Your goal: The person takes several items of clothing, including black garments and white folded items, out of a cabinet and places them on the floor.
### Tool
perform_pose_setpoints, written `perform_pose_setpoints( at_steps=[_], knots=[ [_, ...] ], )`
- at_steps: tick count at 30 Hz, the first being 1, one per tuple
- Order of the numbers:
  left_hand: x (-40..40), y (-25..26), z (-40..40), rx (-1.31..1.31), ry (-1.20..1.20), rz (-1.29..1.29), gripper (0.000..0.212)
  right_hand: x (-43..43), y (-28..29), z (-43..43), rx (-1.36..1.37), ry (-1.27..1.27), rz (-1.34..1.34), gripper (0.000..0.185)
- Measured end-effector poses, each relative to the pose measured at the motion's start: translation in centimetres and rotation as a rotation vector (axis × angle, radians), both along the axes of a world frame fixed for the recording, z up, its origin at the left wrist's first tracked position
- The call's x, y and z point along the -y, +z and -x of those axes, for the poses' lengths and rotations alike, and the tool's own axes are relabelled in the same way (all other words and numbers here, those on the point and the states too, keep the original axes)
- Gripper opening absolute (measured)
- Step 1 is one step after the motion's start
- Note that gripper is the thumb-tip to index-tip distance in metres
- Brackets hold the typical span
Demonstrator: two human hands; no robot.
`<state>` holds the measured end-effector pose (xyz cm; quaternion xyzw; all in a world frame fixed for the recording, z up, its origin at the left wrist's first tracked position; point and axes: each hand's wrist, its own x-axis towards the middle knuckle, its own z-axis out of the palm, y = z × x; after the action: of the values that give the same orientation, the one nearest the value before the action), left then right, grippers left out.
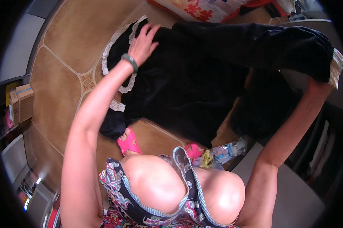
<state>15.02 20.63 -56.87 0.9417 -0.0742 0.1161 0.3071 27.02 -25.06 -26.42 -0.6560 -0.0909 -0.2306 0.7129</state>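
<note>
A black garment (pixel 185 71) with white lace trim is spread out before me, partly over the tiled floor. My left hand (pixel 144 42), a green bangle on its wrist, lies against the cloth beside the lace-edged collar (pixel 114 48), its fingers apart. One sleeve (pixel 291 45) stretches to the right and ends in a pale lace cuff (pixel 336 68). My right forearm reaches up into that cuff; my right hand (pixel 319 84) is almost wholly covered by the sleeve, so its fingers are hidden. The other sleeve (pixel 113 124), also lace-cuffed, hangs at the lower left.
Below the garment are my feet in pink sandals (pixel 129 144). Clear plastic bags with colourful contents (pixel 228 151) lie by the right foot. A grey panel (pixel 280 182) stands at the lower right. Cardboard boxes (pixel 24 102) are at left, a floral-printed bag (pixel 200 10) at the top.
</note>
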Motion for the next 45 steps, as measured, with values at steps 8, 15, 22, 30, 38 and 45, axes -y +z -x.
perform_pose_setpoints(
  at_steps=[8,15,22,30,38,45],
  knots=[
    [-3.3,0.2,-8.5,-0.235,-0.412,-0.468,0.088,2.1,-0.4,4.6,-0.004,0.031,-0.059,0.032],
    [-3.4,2.2,-7.7,-0.386,0.068,-0.62,0.028,0.4,-6.0,8.3,-0.158,0.166,-0.194,0.029],
    [-2.9,1.1,-4.9,0.02,0.098,-0.177,0.043,-4.8,-8.5,12.0,-0.26,0.489,-0.322,0.028],
    [5.7,3.3,-0.7,-0.086,-0.469,-0.077,0.083,-9.1,-7.2,14.9,-0.417,1.199,-0.153,0.017],
    [2.4,2.0,-3.1,0.048,-0.496,0.329,0.034,-11.9,-6.2,14.8,-0.366,1.294,-0.225,0.022],
    [-6.0,0.4,3.0,-0.21,-0.508,0.094,0.036,-20.5,-17.7,19.7,-0.847,1.729,0.06,0.031]
  ],
)
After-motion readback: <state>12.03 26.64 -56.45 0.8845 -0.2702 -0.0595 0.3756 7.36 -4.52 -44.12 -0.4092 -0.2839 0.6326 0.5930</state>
